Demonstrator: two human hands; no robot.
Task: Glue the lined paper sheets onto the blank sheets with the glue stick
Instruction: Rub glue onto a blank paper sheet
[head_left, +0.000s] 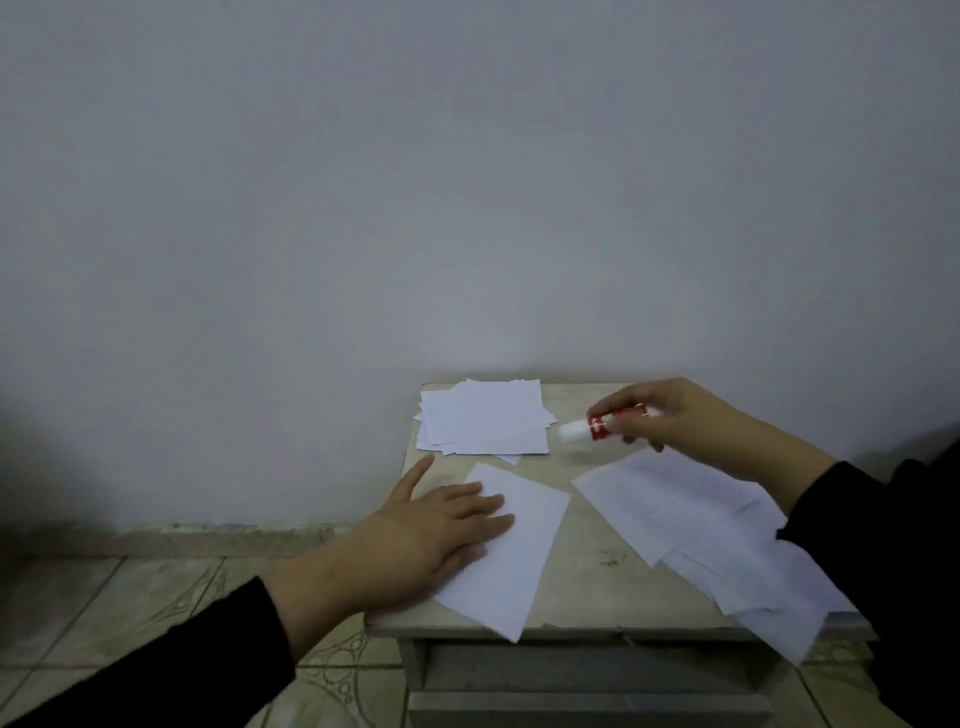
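Observation:
My left hand (436, 535) lies flat, fingers spread, on the left part of a single white sheet (524, 551) near the table's front edge. My right hand (685, 415) holds a red-and-white glue stick (605, 423) in the air above the table, its white capped end pointing left. Under my right forearm lies a pile of lined sheets (670, 504), some hanging over the front right edge. A stack of blank white sheets (485, 418) rests at the back left of the table.
The small beige table (597, 587) stands against a plain grey wall, with a drawer front below its top. Patterned floor tiles (130, 597) lie to the left and below.

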